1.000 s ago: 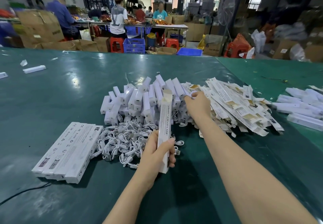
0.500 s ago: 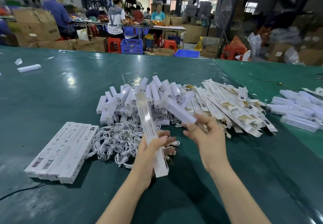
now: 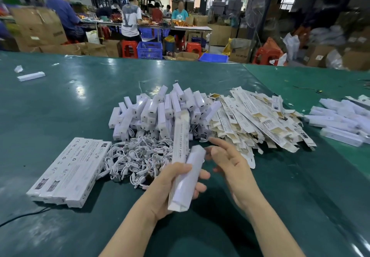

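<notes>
A long box [image 3: 181, 136] and a white bar [image 3: 195, 160] are gripped together in the left hand [image 3: 166, 186], the bar pressed against the box's right side. The right hand [image 3: 232, 166] is held loose and empty just beside the bar's upper end. The bar is no longer pinched there, as it was half a second earlier.

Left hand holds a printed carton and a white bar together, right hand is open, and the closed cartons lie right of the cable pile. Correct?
One slip: the head view shows the closed cartons lying left of the cable pile, not right. The left hand does hold the printed carton and white bar together, and the right hand is open.
</notes>
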### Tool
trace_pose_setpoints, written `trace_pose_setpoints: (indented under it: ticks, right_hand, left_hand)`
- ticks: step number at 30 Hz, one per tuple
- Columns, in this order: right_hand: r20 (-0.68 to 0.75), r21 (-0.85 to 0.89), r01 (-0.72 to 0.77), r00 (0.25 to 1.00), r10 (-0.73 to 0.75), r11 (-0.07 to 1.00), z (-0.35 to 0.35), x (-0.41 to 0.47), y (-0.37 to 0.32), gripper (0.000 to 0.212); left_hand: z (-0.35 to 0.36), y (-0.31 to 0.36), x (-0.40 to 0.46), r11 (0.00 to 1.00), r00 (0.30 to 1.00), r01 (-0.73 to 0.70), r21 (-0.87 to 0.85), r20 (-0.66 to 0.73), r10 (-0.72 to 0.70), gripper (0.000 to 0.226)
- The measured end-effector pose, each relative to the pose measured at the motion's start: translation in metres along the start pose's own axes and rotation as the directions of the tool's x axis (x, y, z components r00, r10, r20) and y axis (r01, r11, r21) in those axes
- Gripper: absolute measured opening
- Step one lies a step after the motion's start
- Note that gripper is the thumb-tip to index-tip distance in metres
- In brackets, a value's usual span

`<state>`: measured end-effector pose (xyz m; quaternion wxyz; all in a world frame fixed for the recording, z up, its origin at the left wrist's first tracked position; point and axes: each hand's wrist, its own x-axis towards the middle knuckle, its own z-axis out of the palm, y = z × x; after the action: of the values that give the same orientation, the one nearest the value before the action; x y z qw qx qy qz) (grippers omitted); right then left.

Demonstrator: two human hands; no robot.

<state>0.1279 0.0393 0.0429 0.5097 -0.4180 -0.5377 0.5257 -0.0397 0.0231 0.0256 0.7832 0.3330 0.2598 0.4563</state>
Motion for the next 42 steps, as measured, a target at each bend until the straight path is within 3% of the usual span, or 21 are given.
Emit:
trace_pose_setpoints:
  ticks: [3, 5, 10, 12, 14, 16, 19, 25, 32, 38, 42]
  right_hand:
    - [0.171, 0.047, -0.102, 0.981, 0.093, 0.994, 0.000, -0.002, 0.001, 0.042]
    - [0.176, 0.045, -0.110, 0.979, 0.101, 0.993, 0.001, -0.002, 0.001, 0.051]
    - [0.183, 0.027, -0.088, 0.980, 0.081, 0.996, -0.003, -0.002, 0.005, 0.035]
    - [0.094, 0.135, -0.086, 0.993, 0.073, 0.987, -0.004, 0.001, 0.004, 0.032]
    - [-0.111, 0.324, -0.075, 0.987, 0.117, 0.943, -0.011, 0.005, 0.001, 0.036]
    - [-0.291, 0.445, -0.013, 0.944, 0.158, 0.895, -0.023, 0.009, -0.002, 0.042]
    - [-0.442, 0.500, 0.102, 0.884, 0.152, 0.860, -0.034, 0.010, -0.001, 0.039]
    - [-0.609, 0.440, 0.239, 0.788, 0.092, 0.866, -0.041, 0.014, 0.003, 0.028]
    - [-0.644, 0.193, 0.210, 0.764, -0.037, 0.958, -0.049, 0.016, 0.007, 0.016]
    - [-0.525, 0.035, 0.150, 0.844, -0.110, 0.988, -0.058, 0.014, 0.006, 0.018]
    - [-0.548, 0.038, 0.141, 0.831, -0.098, 0.989, -0.055, 0.013, 0.005, 0.018]
  left_hand:
    - [0.003, -0.004, -0.001, 0.994, 0.992, 0.106, 0.027, 0.064, -0.107, 0.069]
    - [0.004, -0.003, -0.002, 0.992, 0.990, 0.125, 0.007, 0.069, -0.126, 0.069]
    - [0.007, -0.001, 0.001, 0.994, 0.996, 0.091, 0.054, -0.014, -0.090, 0.067]
    - [0.009, 0.001, 0.003, 0.984, 0.990, 0.103, 0.149, -0.116, -0.086, 0.069]
    - [0.009, 0.004, 0.004, 0.964, 0.977, 0.138, 0.228, -0.193, -0.094, 0.070]
    - [0.005, 0.006, 0.003, 0.953, 0.980, 0.135, 0.271, -0.176, -0.089, 0.065]
    - [0.002, 0.002, -0.001, 0.918, 0.982, 0.185, 0.352, -0.101, -0.159, 0.052]
    - [0.000, -0.004, -0.002, 0.849, 0.966, 0.241, 0.470, -0.033, -0.255, 0.040]
    - [0.002, -0.003, -0.004, 0.812, 0.977, 0.195, 0.550, -0.031, -0.213, 0.039]
    - [0.006, -0.004, -0.007, 0.769, 0.980, 0.187, 0.611, -0.058, -0.191, 0.026]
    - [0.008, -0.003, -0.007, 0.761, 0.980, 0.189, 0.620, -0.067, -0.189, 0.026]
